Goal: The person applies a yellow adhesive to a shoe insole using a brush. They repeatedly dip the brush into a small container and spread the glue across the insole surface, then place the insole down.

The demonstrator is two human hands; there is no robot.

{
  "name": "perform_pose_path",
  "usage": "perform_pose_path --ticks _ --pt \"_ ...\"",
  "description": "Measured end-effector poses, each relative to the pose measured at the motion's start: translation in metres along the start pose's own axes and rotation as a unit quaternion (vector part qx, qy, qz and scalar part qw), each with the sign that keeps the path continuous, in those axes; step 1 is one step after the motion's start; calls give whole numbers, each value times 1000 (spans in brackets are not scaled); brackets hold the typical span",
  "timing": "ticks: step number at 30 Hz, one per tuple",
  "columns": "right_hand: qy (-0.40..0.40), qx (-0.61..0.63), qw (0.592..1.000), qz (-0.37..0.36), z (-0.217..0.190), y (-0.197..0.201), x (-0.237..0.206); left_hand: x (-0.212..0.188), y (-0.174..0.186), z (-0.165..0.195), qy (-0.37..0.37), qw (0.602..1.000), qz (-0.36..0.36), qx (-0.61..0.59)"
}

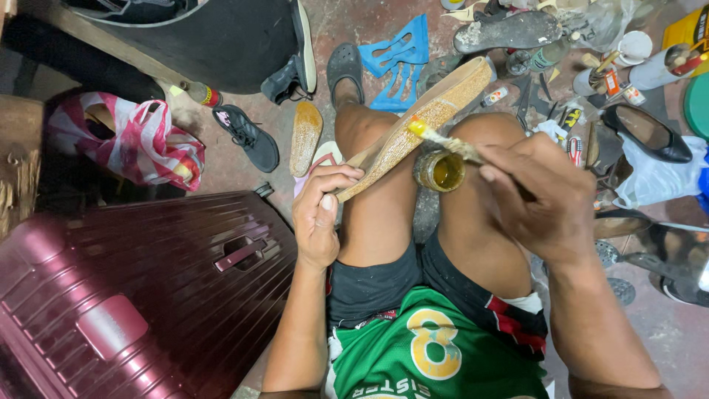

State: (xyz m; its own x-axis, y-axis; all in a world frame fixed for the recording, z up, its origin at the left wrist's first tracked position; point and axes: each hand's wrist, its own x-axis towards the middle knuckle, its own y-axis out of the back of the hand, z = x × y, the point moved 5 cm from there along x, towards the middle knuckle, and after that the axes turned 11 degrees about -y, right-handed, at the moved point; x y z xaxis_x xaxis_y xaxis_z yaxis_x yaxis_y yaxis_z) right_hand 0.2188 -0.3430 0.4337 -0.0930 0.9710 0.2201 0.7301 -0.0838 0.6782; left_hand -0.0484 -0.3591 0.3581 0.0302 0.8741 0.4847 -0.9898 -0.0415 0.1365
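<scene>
Gripping the heel end of a sole [413, 125], the left hand [317, 218] has its fingers [336, 177] curled shut around it; the sole slants from the hand toward 1 o'clock across the left knee, its gritty tan face up. Right hand [539, 196] fingers are closed on a brush [443, 139], whose yellow-wet tip touches the sole near its middle. Just below the tip, between the knees, sits an open jar [439, 171] of amber glue. At 11 o'clock from the left hand an insole [305, 137] lies on the floor [236, 166], a black shoe [247, 137] beside it. A maroon suitcase [140, 295] lies at 8 o'clock. Blue sole pieces [399, 59] and a grey clog [344, 70] lie at 12 o'clock, a black pump [646, 133] at 2 o'clock
</scene>
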Motion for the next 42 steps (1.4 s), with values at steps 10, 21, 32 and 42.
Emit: perform_pose_path --ticks 10,21,32,42 --pt "-55 89 993 -62 2 -10 -13 -2 -2 1 13 1000 5 -13" --pt "23 6 998 -61 -18 -35 -29 -1 -1 5 0 999 14 33" --pt "-5 37 998 -46 -24 -34 -32 -2 2 10 12 1000 7 25" --pt "-131 67 983 -111 -20 -36 -44 -4 0 14 11 1000 17 -3"
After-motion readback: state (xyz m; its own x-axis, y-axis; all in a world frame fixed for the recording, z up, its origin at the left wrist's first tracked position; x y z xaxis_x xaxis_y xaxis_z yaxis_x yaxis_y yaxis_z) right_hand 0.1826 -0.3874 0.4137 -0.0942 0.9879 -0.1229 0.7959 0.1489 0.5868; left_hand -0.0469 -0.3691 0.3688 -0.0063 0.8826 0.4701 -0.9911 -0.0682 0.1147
